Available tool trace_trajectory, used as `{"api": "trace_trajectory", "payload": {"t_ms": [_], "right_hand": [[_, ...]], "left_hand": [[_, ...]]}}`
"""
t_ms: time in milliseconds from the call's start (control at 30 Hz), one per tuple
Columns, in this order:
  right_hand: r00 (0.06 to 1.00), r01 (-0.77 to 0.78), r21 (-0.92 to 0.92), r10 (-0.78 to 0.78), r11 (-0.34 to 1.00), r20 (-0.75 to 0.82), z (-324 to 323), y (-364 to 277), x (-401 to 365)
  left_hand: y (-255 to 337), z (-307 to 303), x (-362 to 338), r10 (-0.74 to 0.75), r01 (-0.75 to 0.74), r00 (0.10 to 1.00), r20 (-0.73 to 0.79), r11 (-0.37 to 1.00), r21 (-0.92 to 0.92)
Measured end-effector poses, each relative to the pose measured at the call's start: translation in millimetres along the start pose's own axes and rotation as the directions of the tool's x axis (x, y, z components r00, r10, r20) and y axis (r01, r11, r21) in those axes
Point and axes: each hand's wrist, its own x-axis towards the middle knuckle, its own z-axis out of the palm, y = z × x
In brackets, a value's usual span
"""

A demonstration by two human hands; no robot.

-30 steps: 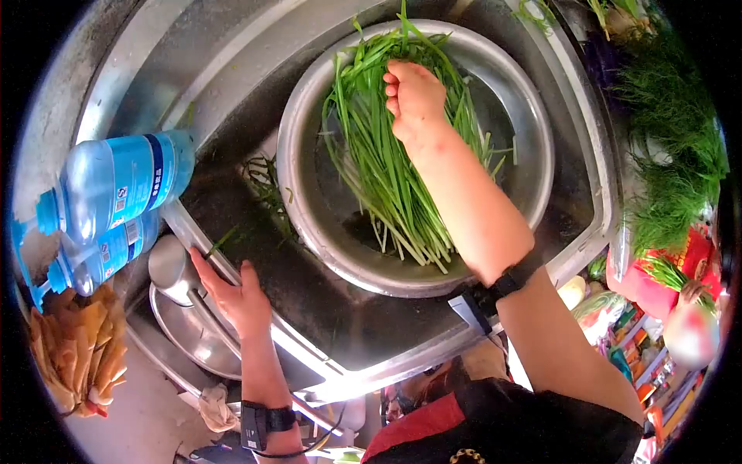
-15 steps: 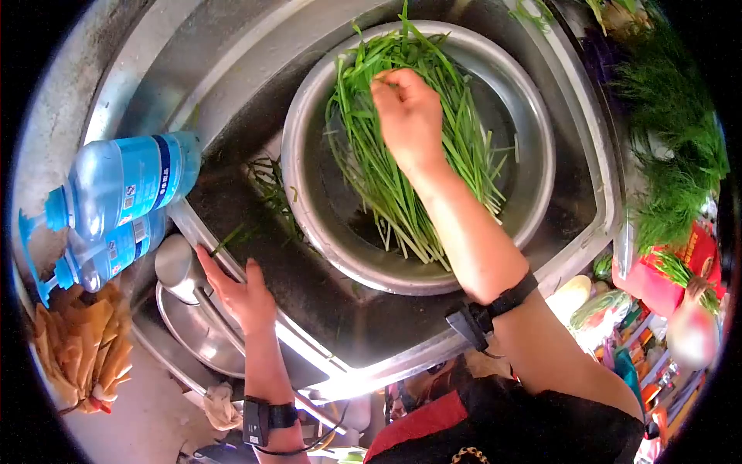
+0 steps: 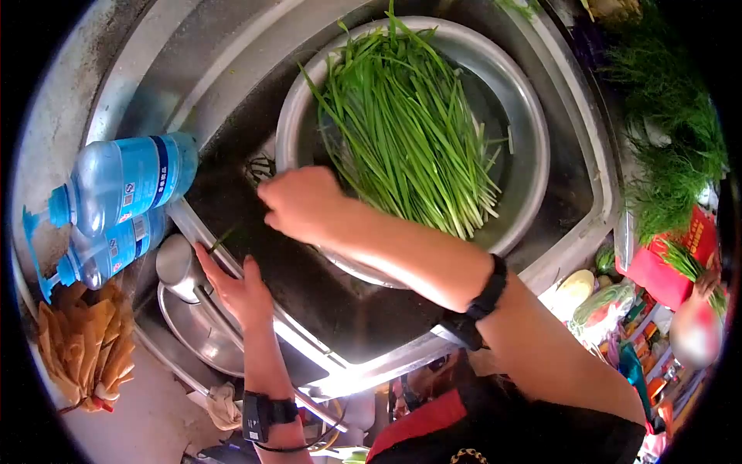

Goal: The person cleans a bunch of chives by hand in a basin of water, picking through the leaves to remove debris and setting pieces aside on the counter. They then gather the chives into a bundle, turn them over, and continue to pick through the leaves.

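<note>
A big metal basin [image 3: 533, 166] in the sink holds a thick bundle of long green garlic chives [image 3: 410, 116] with pale cut ends. My right hand [image 3: 305, 205] is over the basin's left rim, fingers pinched together; whatever is between them is hidden. Below and beside it, dark green scraps [image 3: 261, 167] lie on the sink floor. My left hand [image 3: 241, 294] rests on the sink's divider edge with its fingers stretched out and thumb apart, holding nothing. A thin green leaf piece [image 3: 224, 237] lies close to its fingertips.
Two blue pump bottles [image 3: 139, 182] lie at the left. A ladle [image 3: 178, 267] and a metal bowl [image 3: 174, 309] sit by my left hand, near brown folded sheets [image 3: 85, 340]. Feathery dill [image 3: 661, 116] and a red bag [image 3: 657, 286] are at the right, where another person's hand [image 3: 705, 284] shows.
My right hand has left the chives and moved left and down, past the basin's rim. The chives lie uncovered. My left hand stays in place.
</note>
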Motion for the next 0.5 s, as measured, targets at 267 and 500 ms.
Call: {"api": "trace_trajectory", "payload": {"t_ms": [267,500], "right_hand": [[0.63,-0.314,0.381,0.491,0.87,-0.602,-48.4,168.1,2.5],[0.798,0.071,0.883,0.505,0.464,-0.329,-63.4,148.3,-19.6]], "left_hand": [[1.5,1.9,-0.7,-0.038,0.038,0.999,-0.022,0.999,-0.015],[0.3,1.9,0.6,-0.023,0.023,1.0,-0.021,1.0,-0.008]]}}
